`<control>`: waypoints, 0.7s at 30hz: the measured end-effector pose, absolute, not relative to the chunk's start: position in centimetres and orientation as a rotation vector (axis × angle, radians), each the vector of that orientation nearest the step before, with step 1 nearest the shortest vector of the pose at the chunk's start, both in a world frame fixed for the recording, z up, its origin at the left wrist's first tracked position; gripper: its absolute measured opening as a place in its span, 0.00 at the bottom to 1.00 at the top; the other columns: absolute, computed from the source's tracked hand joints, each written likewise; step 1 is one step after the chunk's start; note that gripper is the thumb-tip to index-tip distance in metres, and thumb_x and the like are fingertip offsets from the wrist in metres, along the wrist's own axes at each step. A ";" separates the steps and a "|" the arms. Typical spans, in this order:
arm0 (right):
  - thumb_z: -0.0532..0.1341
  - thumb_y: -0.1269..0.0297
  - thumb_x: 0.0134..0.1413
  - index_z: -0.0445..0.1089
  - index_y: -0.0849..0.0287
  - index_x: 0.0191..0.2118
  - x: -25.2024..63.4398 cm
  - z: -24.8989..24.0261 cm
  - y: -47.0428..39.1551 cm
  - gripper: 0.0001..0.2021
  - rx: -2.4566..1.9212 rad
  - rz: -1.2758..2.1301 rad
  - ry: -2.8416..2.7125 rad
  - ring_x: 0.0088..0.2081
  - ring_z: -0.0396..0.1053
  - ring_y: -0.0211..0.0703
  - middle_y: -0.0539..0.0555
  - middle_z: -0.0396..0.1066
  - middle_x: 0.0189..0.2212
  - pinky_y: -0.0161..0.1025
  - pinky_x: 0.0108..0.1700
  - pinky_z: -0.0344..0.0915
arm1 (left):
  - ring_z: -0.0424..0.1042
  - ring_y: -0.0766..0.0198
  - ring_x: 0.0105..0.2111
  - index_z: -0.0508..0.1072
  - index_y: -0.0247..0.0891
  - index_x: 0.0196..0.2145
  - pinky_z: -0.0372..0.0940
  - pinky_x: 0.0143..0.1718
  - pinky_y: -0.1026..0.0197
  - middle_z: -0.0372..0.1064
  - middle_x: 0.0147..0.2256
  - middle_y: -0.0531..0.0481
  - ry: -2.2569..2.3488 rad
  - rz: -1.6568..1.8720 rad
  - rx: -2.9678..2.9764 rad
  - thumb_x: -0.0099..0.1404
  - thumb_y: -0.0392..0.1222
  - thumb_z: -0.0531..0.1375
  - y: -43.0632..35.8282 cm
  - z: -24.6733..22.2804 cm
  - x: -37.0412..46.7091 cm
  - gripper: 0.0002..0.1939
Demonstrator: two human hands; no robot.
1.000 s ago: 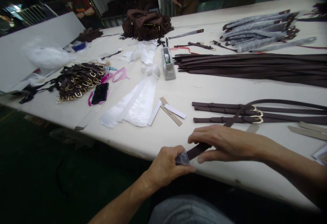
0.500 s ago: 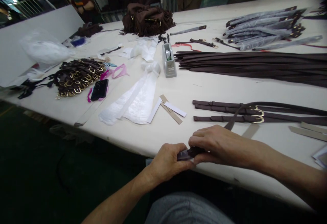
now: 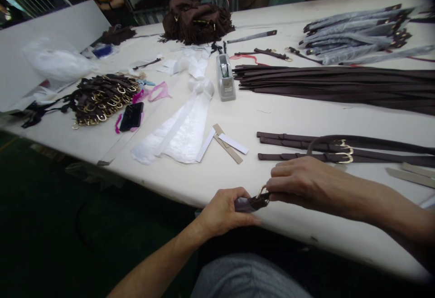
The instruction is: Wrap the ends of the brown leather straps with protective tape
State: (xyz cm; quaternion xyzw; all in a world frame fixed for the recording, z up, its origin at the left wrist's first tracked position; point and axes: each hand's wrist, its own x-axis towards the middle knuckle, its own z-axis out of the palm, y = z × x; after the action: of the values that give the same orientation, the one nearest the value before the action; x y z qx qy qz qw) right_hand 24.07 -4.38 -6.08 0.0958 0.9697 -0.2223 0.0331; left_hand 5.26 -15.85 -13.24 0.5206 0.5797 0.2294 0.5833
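Note:
Close to the table's front edge, my left hand (image 3: 222, 212) is closed round the wrapped end of a dark brown leather strap (image 3: 260, 201). Greyish plastic shows on the part at my left thumb. A gold buckle (image 3: 262, 191) stands up on that strap between my two hands. My right hand (image 3: 299, 182) pinches the strap just right of the buckle; its fingertips are partly hidden. From behind my right hand the strap arcs over several brown buckled straps (image 3: 288, 156) lying on the table.
A tape dispenser (image 3: 226, 80) stands mid-table, beside white wrapping sheets (image 3: 180, 130) and card strips (image 3: 233, 144). A phone (image 3: 132, 117) and a heap of buckled straps (image 3: 102, 98) lie left. Long straps (image 3: 322, 83) and plastic-wrapped straps (image 3: 353, 35) lie right. Other people stand behind the table.
My right hand has shifted right and slightly up, away from my left, uncovering the gold buckle. My left hand stays nearly in place with its grip.

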 end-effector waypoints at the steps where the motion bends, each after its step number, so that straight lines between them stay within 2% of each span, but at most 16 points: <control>1: 0.52 0.68 0.59 0.67 0.59 0.27 23.9 -5.9 -4.6 0.11 0.296 -0.608 3.027 0.24 0.61 0.36 0.50 0.64 0.22 0.35 0.25 0.48 | 0.58 0.70 0.24 0.70 0.34 0.31 0.52 0.24 0.68 0.60 0.23 0.57 1.305 0.539 1.151 0.46 0.46 0.67 -15.8 -13.4 5.3 0.17; 6: 0.53 0.69 0.55 0.65 0.59 0.27 23.5 -6.1 -5.6 0.07 0.419 -0.426 3.154 0.25 0.62 0.37 0.52 0.67 0.28 0.35 0.24 0.44 | 0.62 0.71 0.20 0.65 0.35 0.28 0.58 0.22 0.67 0.59 0.20 0.58 1.130 0.575 0.867 0.46 0.43 0.67 -16.0 -14.3 5.7 0.16; 11: 0.53 0.69 0.55 0.61 0.60 0.26 23.0 -6.9 -6.3 0.07 0.444 -0.577 3.009 0.22 0.60 0.36 0.49 0.64 0.22 0.35 0.24 0.45 | 0.62 0.71 0.19 0.65 0.35 0.30 0.60 0.22 0.66 0.60 0.22 0.58 1.148 0.617 0.848 0.46 0.43 0.67 -16.0 -14.3 6.0 0.18; 17: 0.55 0.62 0.55 0.60 0.59 0.26 22.8 -7.0 -6.3 0.09 0.715 -0.801 2.985 0.22 0.58 0.34 0.48 0.63 0.20 0.33 0.24 0.46 | 0.61 0.71 0.24 0.69 0.37 0.33 0.57 0.25 0.68 0.62 0.24 0.58 1.476 0.658 1.308 0.50 0.45 0.66 -15.8 -12.5 6.1 0.14; 21: 0.57 0.60 0.54 0.60 0.59 0.24 22.8 -6.8 -6.3 0.11 0.820 -0.941 2.954 0.20 0.55 0.32 0.46 0.61 0.18 0.31 0.23 0.46 | 0.66 0.69 0.26 0.68 0.38 0.36 0.60 0.27 0.68 0.68 0.28 0.56 1.646 0.775 1.542 0.53 0.46 0.65 -16.3 -12.5 6.3 0.16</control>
State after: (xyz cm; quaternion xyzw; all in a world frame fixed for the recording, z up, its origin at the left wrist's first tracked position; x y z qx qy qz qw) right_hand 22.82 -6.31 -6.84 0.2555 0.9207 -0.2932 -0.0324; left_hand 6.35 -16.27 -12.53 0.6010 0.6412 0.3020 0.3695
